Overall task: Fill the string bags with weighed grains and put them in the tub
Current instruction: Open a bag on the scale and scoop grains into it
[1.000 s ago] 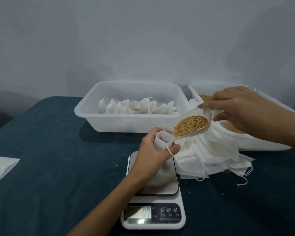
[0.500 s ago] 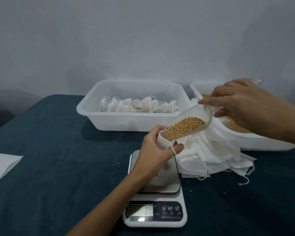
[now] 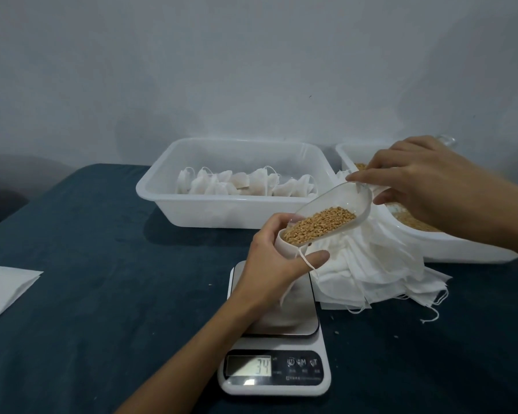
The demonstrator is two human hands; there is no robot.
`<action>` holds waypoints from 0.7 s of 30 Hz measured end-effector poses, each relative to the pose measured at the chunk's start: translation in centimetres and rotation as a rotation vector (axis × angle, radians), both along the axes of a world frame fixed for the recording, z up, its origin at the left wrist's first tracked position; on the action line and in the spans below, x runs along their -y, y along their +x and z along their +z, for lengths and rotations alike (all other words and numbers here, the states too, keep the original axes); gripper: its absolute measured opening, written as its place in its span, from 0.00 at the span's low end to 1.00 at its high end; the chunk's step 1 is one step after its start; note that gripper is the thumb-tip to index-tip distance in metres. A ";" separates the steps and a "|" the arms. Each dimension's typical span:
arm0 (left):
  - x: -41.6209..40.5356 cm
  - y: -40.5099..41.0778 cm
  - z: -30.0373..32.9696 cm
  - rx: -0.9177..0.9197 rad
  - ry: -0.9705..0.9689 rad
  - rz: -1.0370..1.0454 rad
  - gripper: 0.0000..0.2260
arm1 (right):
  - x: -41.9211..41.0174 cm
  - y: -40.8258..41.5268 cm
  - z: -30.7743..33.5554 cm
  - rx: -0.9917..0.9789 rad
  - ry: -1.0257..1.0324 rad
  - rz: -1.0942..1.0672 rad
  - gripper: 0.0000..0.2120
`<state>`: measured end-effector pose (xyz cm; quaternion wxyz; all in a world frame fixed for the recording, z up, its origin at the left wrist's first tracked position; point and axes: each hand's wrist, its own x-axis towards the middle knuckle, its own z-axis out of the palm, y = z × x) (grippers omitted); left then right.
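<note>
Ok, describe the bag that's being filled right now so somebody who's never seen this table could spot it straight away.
Find the kitchen scale near the front of the blue table. Directly above its steel platform, the left hand grips one small white bag. Unlike the flat empties piled to its right, its mouth is held open under a clear scoop of golden grain.

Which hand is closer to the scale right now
Left. The left hand holds a string bag directly above the scale platform; the right hand holds the scoop higher, near the grain tub.
</note>
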<state>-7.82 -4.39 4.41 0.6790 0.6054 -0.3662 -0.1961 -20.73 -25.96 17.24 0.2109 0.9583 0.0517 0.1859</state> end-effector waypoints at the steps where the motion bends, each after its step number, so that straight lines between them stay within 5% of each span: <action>1: 0.0 0.0 0.0 -0.003 -0.001 0.001 0.23 | 0.0 0.0 0.0 0.001 0.001 0.001 0.21; 21: 0.1 0.2 -0.2 0.029 0.005 0.012 0.23 | -0.6 -0.1 0.0 0.019 -0.006 0.065 0.20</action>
